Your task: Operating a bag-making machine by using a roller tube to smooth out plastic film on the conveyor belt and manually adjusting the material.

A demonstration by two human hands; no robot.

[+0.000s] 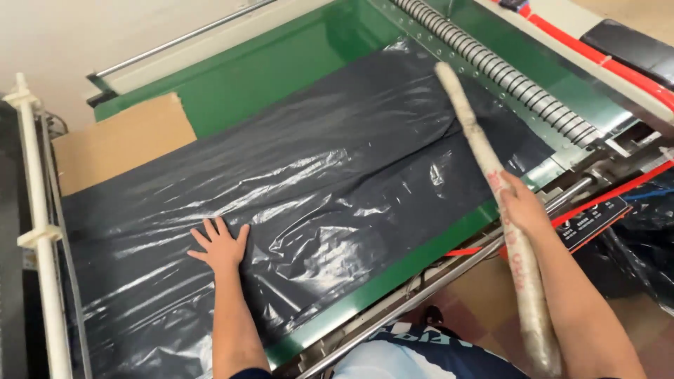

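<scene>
**Black plastic sheet spread on a green surface**

A green surface carries a wide black plastic sheet, wrinkled and glossy, covering most of it. A brown cardboard piece lies at the far left. A long wrapped stick slants over the sheet's right side, clasped in the right hand. The left hand rests flat, fingers spread, on the sheet's near left part.

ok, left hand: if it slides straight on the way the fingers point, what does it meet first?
The left hand lies flat on the black plastic sheet, fingers pointing up and slightly left. Going on, it stays on sheet, then probably reaches the cardboard piece at the sheet's far edge. Nothing else shows in that line.
</scene>
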